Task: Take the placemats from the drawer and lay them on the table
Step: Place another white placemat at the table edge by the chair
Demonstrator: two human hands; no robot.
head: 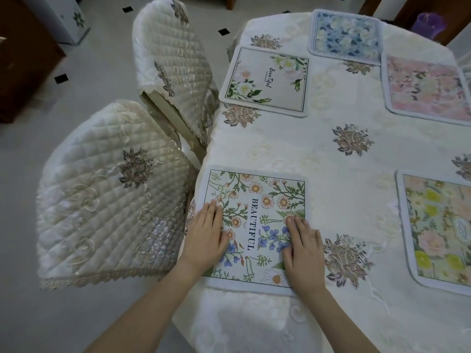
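Observation:
A floral placemat printed "BEAUTIFUL" (257, 200) lies flat at the near left edge of the table (318, 149), which wears a cream embroidered cloth. My left hand (206, 235) rests flat on the mat's left side, fingers together and extended. My right hand (302, 253) lies flat on its right side. Neither hand grips anything. Several more placemats lie on the cloth: a white-flower one (267, 80), a blue one (345, 36), a pink one (428, 90) and a yellow-green one (438, 225). No drawer is in sight.
Two chairs with quilted cream covers stand left of the table, one near (109, 189) and one farther back (173, 59). Dark wooden furniture (23, 62) stands at far left. A purple container (428, 24) sits beyond the table's far right edge.

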